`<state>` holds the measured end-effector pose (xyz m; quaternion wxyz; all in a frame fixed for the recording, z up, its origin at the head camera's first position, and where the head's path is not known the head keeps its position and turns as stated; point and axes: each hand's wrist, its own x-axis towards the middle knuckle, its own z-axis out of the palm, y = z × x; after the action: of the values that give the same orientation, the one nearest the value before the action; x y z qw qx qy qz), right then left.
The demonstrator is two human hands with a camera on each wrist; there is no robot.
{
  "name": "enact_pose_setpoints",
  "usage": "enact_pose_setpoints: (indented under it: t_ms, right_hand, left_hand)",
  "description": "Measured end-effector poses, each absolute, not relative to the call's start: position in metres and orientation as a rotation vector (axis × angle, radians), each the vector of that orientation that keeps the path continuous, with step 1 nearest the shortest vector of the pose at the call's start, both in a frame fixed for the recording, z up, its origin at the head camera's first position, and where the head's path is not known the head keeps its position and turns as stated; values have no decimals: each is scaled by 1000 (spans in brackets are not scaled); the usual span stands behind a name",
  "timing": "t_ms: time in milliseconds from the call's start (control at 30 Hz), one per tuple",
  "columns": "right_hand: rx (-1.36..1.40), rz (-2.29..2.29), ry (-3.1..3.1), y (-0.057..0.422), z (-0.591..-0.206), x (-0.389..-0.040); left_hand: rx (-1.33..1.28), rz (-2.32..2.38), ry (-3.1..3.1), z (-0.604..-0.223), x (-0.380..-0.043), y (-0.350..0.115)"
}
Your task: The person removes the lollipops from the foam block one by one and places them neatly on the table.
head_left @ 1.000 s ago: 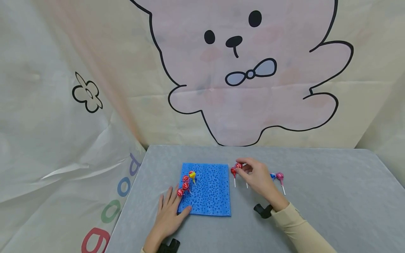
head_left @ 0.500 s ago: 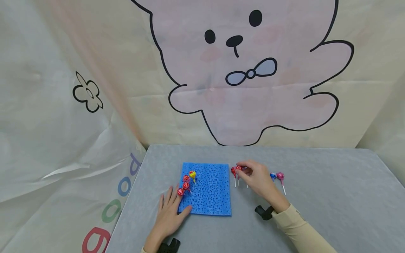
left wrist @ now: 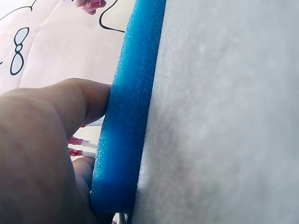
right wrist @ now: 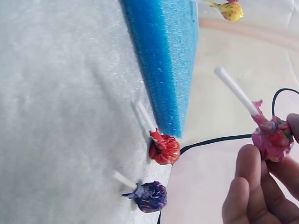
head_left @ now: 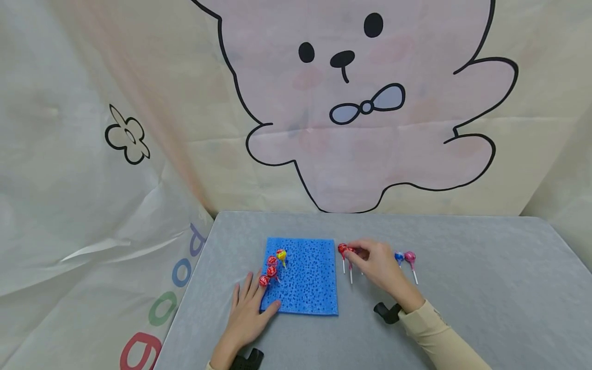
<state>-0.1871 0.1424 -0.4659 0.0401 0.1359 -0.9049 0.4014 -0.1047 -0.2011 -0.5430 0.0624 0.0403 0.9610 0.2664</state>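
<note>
My right hand (head_left: 376,262) pinches the wrapped head of a pink-and-red lollipop (right wrist: 272,140) between thumb and fingertips. In the right wrist view its white stick points away from the hand, and the candy is off the table. Just beyond lie a red lollipop (right wrist: 164,149) and a purple lollipop (right wrist: 150,197). My left hand (head_left: 247,313) rests flat with spread fingers at the left edge of a blue foam board (head_left: 305,288), thumb on its top. Several red lollipops (head_left: 272,271) and a yellow lollipop (head_left: 281,254) stand stuck in the board's left side.
A blue lollipop (head_left: 399,256) and a pink lollipop (head_left: 410,257) lie right of my right hand on the grey table (head_left: 485,288). A printed cloth backdrop (head_left: 351,149) hangs behind the table's far edge.
The lollipop in my right hand has shifted slightly toward me, and its stick has come into view below the fingers. My left hand and the board have stayed put.
</note>
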Motion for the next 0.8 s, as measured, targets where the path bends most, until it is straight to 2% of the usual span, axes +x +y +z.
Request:
enact_pose_setpoints:
  t_ms: [400,800]
  right_hand:
    - [315,1151,-3019,141,-479,-181]
    - [366,1079,-3127,134,-493,-180]
  left_hand:
    - [125,795,2911,-543,-104,-201]
    - [124,795,2915,-544,-105,-201]
